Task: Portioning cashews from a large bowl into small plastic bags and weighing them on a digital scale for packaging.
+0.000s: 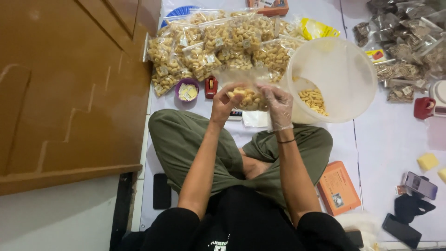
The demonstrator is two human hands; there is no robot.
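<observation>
Left hand [224, 103] bare, right hand [278, 106] gloved, both gripping clear snack bag [250, 96]; plastic tub [341, 69] just right; filled bags [218, 44] far.

Filled bags [218, 44] are stacked at top centre. A tub [346, 69] sits right of them, crackers [313, 100] inside. More packets [404, 51] lie upper right; phones [420, 186] lower right on the floor [390, 139].

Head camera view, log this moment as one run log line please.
left hand: bare, holds snack bag | right hand: gloved, on same bag | tub: few snacks inside | filled bags: piled behind
</observation>
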